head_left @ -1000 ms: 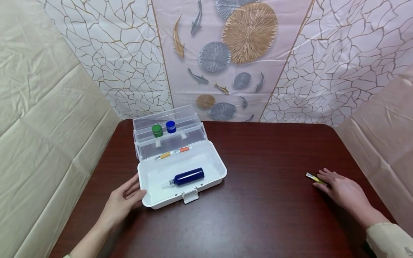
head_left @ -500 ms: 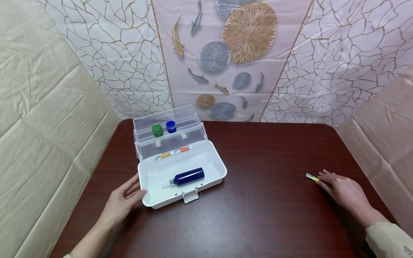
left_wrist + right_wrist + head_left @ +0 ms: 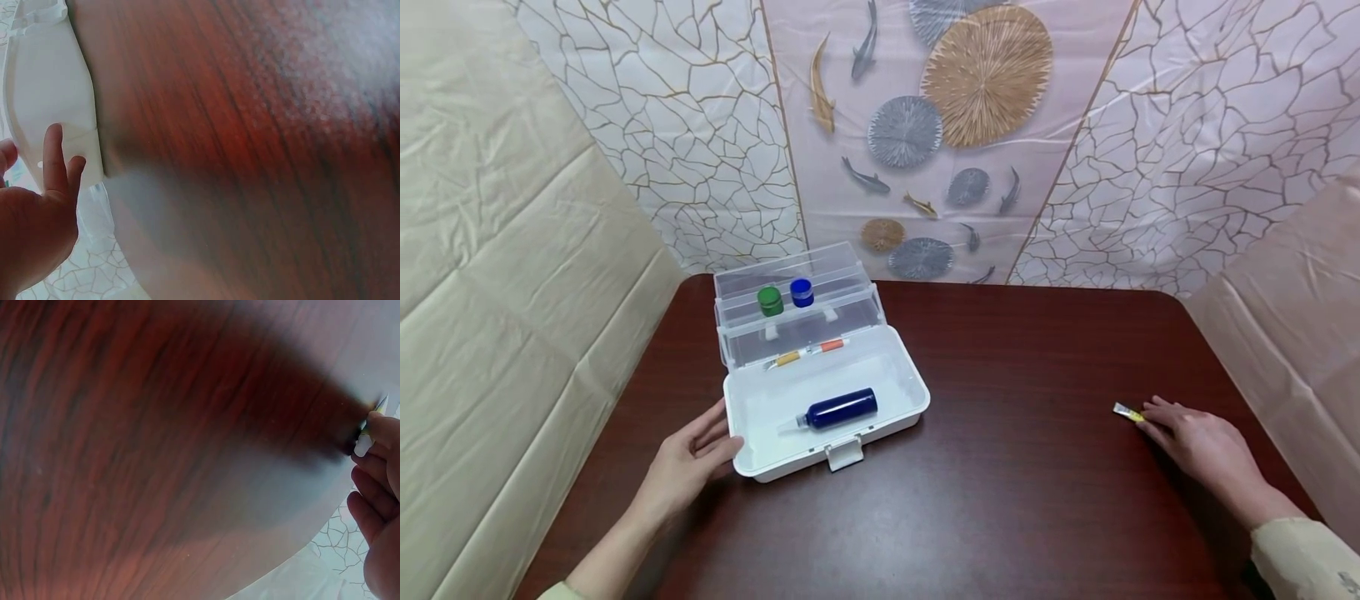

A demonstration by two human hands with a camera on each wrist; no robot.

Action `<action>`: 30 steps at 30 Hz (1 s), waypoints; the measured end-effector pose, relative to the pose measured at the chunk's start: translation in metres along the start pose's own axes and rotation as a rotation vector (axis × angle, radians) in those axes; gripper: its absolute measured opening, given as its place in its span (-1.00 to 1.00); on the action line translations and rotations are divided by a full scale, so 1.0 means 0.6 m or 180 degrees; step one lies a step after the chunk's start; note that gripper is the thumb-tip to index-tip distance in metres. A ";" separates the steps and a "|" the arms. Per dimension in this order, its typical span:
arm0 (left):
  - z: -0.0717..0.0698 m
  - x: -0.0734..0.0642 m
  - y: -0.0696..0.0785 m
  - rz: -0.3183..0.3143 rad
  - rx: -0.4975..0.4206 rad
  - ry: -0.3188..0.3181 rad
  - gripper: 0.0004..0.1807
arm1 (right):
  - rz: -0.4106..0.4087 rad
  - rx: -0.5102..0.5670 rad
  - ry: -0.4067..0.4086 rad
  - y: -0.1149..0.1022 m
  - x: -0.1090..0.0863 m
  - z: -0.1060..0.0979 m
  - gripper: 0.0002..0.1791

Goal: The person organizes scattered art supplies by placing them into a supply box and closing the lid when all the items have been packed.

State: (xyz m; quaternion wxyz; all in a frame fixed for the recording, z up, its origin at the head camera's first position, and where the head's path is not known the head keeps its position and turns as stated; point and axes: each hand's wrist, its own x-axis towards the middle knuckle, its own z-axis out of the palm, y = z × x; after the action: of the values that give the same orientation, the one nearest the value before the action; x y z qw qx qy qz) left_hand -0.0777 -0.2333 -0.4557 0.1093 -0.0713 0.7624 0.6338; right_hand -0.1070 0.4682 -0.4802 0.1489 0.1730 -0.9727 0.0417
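A white plastic box [image 3: 756,417] with its clear lid raised sits left of centre in the head view. My left hand [image 3: 679,471] grips its near left corner, thumb over the rim and fingers against the outer wall [image 3: 50,81]. At the right of the table, my right hand [image 3: 1206,446] pinches a small yellow paint tube [image 3: 1127,412] between thumb and fingers, close to the tabletop. The tube's flat pale end sticks out to the left; the palm side hides the rest. In the right wrist view, its white cap [image 3: 363,446] shows beneath the thumb.
Inside the box lies a dark blue bottle [image 3: 842,408] with a clear nozzle. Farther back are a yellow tube [image 3: 787,357] and an orange tube [image 3: 831,345]. Clear trays bear a green jar [image 3: 770,302] and a blue jar [image 3: 802,292]. A clasp [image 3: 845,453] hangs in front.
My right fingers have shifted along the yellow paint tube, and less of it shows. My left hand keeps its hold on the box. The head view has shifted slightly.
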 end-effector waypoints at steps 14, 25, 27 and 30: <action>-0.002 0.001 0.003 -0.0004 0.0053 -0.0003 -0.13 | -0.0096 0.0099 0.0079 -0.023 0.044 -0.012 -0.60; 0.001 0.000 0.006 -0.0057 0.0058 0.0042 -0.13 | -0.0469 0.0308 0.0298 -0.094 0.134 -0.023 -0.58; 0.002 -0.001 0.006 -0.0063 0.0057 0.0052 -0.13 | -0.0546 0.0362 0.0345 -0.110 0.150 -0.026 -0.59; 0.003 -0.001 0.005 -0.0058 0.0048 0.0065 -0.13 | -0.0682 0.0429 0.0408 -0.133 0.174 -0.029 -0.63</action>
State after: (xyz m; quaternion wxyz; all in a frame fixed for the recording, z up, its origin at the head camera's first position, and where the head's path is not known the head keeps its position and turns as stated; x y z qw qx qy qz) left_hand -0.0776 -0.2311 -0.4526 0.1078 -0.0839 0.7676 0.6262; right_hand -0.1678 0.3622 -0.4293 0.2024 0.2824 -0.9322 0.1018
